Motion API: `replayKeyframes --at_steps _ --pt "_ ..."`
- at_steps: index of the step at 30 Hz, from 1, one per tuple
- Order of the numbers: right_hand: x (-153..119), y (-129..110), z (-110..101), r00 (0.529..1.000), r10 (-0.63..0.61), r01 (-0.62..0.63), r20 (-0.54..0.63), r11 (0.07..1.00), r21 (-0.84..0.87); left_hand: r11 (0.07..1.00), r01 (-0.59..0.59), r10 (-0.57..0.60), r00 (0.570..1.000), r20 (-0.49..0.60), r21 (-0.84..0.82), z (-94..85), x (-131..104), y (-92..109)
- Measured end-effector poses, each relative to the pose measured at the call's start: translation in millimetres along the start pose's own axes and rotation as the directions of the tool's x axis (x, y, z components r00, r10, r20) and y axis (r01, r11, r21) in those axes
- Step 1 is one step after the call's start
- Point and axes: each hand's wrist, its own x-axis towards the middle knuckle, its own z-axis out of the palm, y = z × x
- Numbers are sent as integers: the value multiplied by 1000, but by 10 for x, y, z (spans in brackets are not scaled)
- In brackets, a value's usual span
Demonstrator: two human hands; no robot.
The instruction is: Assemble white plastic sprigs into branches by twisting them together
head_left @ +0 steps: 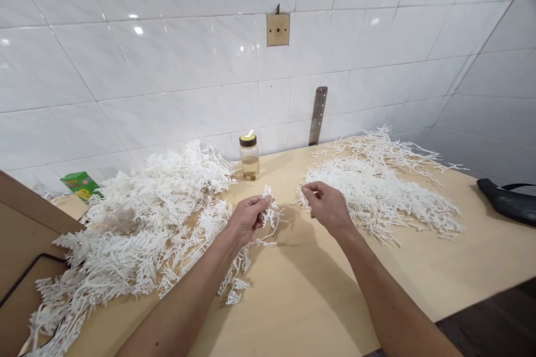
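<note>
My left hand (250,216) is closed on a small bunch of white branched plastic sprigs (270,209), thumb on top, thin stems hanging down to the right. My right hand (329,204) is held apart from it, thumb and fingertips pinched together at the near left edge of another white heap. Whether anything is between those fingertips is too small to make out. A large tangled pile of white sprigs (146,217) spreads left of my left hand. To the right of my right hand lies a flatter heap of white sprigs (385,189).
A lidded bottle (250,162) with pale liquid stands behind my hands. A metal ruler-like strip (318,116) leans on the tiled wall. A green box (80,185) sits at the back left, a cardboard box (29,228) at the left edge. A black object (508,201) lies far right.
</note>
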Motion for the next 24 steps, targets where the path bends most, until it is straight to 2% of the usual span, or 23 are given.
replayKeyframes --at_steps 1,3,5,7,12,15,19,24 --pt "-44 -38 52 992 15 -31 126 992 121 1000 6 -6 1000 -5 -19 -7 4 4" --pt "-129 -115 173 945 -7 -92 327 954 285 999 11 -11 1000 4 -41 -20 7 7" --pt "-188 -169 276 899 -47 -127 435 923 362 999 3 -2 1000 19 -49 -26 6 4" --pt "-212 -193 341 868 -70 -158 492 900 407 999 -6 8 999 34 -44 -27 6 -4" --pt "-205 -220 367 873 -23 -235 488 856 461 1000 -30 30 999 23 2 -18 13 -22" --pt "-215 -263 339 867 -34 -237 497 849 472 1000 -20 20 1000 9 6 -23 21 -30" --pt "-231 -304 314 847 -48 -238 529 856 459 1000 -2 1 999 45 11 -33 23 -30" --pt "-227 -285 330 853 23 -284 522 858 427 1000 -12 11 998 66 13 -14 1 -8"
